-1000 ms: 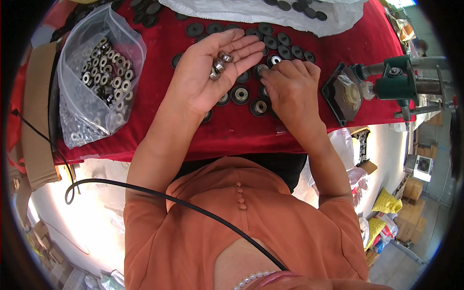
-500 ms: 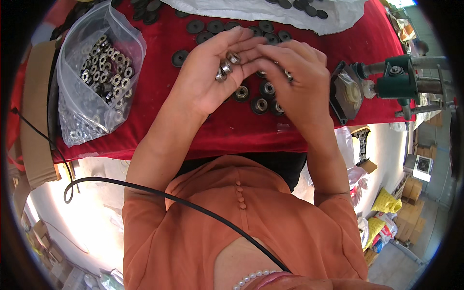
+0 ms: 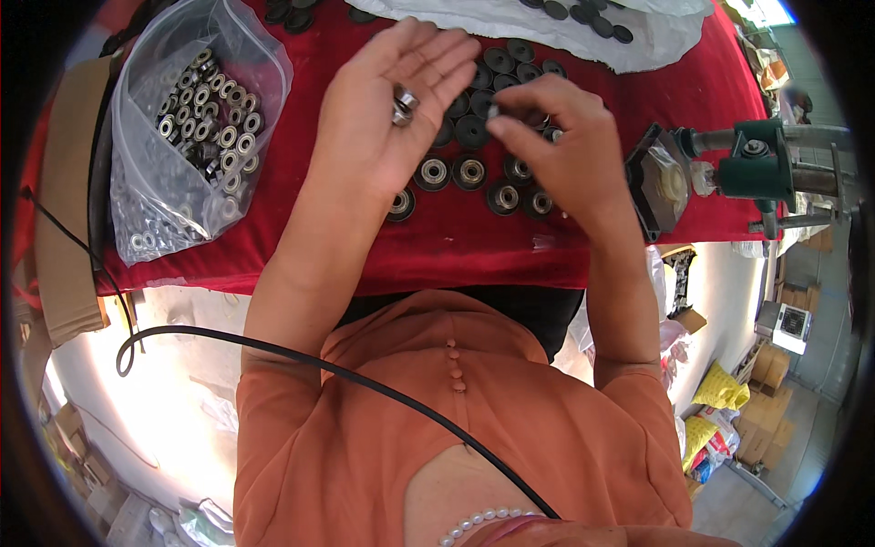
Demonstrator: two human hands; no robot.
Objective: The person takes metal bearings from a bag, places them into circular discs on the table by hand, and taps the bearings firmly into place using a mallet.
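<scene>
My left hand (image 3: 360,128) is turned palm up, fingers stretched out, with a few small metal ball bearings (image 3: 402,106) resting in it. To its right, my right hand (image 3: 574,146) pinches a single shiny bearing (image 3: 493,111) between thumb and fingertips, above the black round discs (image 3: 472,132) on the cloth. Nearer to me lie several black discs with bearings set in their middles (image 3: 469,171); my hands and wrists partly cover this group.
An open clear plastic bag (image 3: 137,173) of bearings (image 3: 205,118) stands at the left of the red cloth (image 3: 383,264). White sheeting (image 3: 629,56) holds more black discs at the back. A green metal press (image 3: 755,169) is at the right. A black cable (image 3: 383,387) crosses in front of me.
My hands have drawn apart. The right one now holds a bearing clear of my left palm, where fewer bearings show. The view has shifted slightly.
</scene>
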